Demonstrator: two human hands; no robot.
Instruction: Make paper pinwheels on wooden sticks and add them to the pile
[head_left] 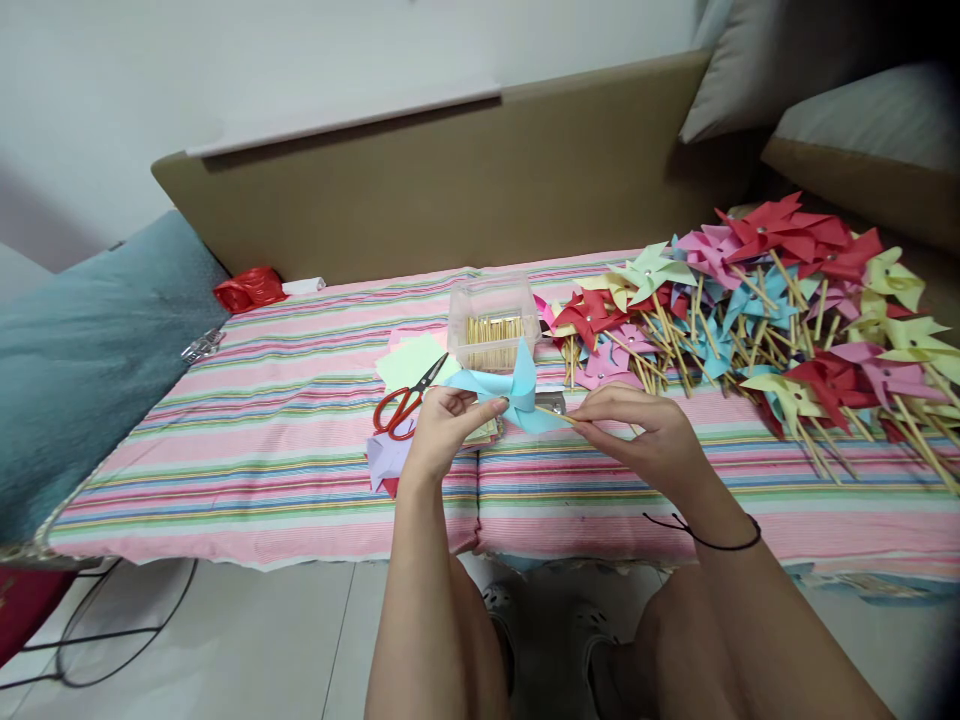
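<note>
A light blue paper pinwheel (521, 385) is held between my two hands, above the striped cloth. The fingers of my left hand (448, 418) pinch the pinwheel near its centre, with the thumb on the paper. My right hand (637, 425) is closed on the pinwheel's thin wooden stick (557, 412), close to its far end. Just behind my left hand lie red-handled scissors (401, 407) on pale green paper sheets (411, 362). Behind the pinwheel stands a clear plastic box (491, 295) with many short sticks (495, 328) in it. A small grey object (551, 402) is partly hidden behind the pinwheel.
A heap of finished paper pinwheels (757, 310) in several colours covers the right side of the striped cloth (285, 420). Purple paper (385, 460) lies beside my left wrist. At the far left are a red plastic bag (250, 289) and a blue cushion (97, 350).
</note>
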